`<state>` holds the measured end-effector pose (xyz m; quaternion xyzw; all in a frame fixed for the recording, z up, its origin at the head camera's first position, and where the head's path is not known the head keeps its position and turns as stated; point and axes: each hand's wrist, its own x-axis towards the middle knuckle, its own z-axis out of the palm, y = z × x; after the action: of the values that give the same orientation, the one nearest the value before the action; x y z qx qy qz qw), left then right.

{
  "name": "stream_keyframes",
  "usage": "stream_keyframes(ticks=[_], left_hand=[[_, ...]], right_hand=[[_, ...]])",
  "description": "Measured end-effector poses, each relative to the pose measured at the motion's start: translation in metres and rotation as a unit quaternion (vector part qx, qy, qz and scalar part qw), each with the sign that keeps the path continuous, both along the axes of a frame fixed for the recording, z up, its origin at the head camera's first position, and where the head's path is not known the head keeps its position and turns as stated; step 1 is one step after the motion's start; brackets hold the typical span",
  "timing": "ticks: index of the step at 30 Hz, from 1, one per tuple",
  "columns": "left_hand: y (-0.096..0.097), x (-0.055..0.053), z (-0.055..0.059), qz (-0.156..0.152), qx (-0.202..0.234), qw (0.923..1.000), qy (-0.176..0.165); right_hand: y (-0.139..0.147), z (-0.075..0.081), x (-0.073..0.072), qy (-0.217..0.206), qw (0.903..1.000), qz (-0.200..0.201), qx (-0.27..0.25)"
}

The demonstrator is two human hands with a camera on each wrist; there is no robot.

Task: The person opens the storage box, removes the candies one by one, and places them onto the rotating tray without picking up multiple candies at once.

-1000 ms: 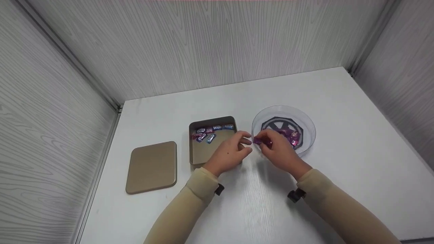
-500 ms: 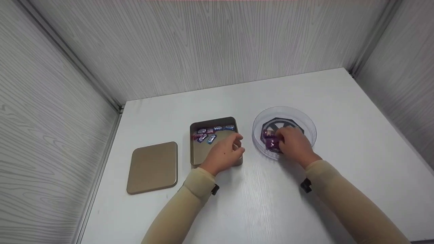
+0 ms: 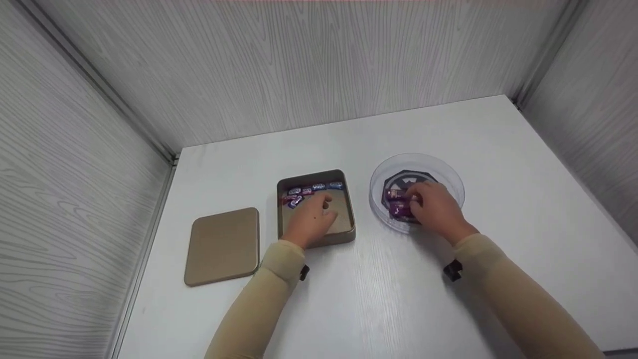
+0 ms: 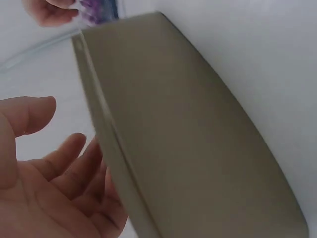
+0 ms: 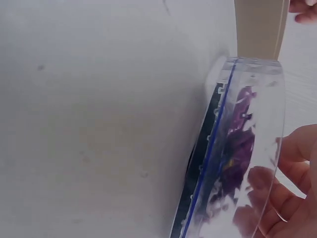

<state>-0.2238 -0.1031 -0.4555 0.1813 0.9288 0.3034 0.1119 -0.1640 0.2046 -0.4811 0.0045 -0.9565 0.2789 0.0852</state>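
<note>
My left hand [image 3: 311, 219] is over the open metal tin [image 3: 344, 232], its fingers loosely bent and apart. The left wrist view shows nothing between the thumb and fingers of that hand [image 4: 64, 183], beside the tin's outer wall [image 4: 173, 129]. Several blue and red wrapped candies [image 3: 319, 186] lie along the tin's far and left sides; the hand covers part of the tin floor. My right hand [image 3: 438, 209] reaches into the round clear plastic dish [image 3: 377, 212], fingertips right at the purple wrapped candies [image 3: 398, 209]. Through the dish wall [image 5: 270, 94], its fingers [image 5: 260, 178] show spread near the candies.
A flat tan lid [image 3: 223, 246] lies on the white table [image 3: 369, 299] left of the tin. The dish has a dark spoked pattern [image 3: 411, 175] at its bottom. Grey wood-grain panels [image 3: 319, 65] enclose the back and sides.
My right hand moved from the dish's left rim, where it held a purple candy, back into the dish. My left hand moved left over the tin, now hiding a blue candy seen before.
</note>
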Motion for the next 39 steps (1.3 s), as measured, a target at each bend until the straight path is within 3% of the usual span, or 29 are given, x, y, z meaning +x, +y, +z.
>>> stream_keyframes(ticks=[4,8,18,27,39], left_hand=[[-0.008,-0.01,-0.008,0.017,-0.021,0.9996,-0.001],[-0.013,-0.017,-0.015,0.025,-0.069,0.9971,0.02],[-0.02,-0.029,-0.03,0.008,-0.173,0.9835,0.052],[-0.007,-0.031,-0.035,-0.006,-0.186,0.9741,0.128],[-0.006,-0.032,-0.035,-0.007,-0.185,0.9788,0.088]], right_hand=[[-0.001,0.002,0.002,0.005,1.0,0.003,-0.007],[-0.001,0.0,0.003,0.0,0.9999,0.003,-0.013],[0.001,-0.004,0.004,-0.019,0.9996,0.001,-0.02],[0.004,-0.003,0.009,-0.019,0.9989,0.008,-0.043],[0.002,-0.004,0.012,-0.012,0.9987,0.021,-0.046]])
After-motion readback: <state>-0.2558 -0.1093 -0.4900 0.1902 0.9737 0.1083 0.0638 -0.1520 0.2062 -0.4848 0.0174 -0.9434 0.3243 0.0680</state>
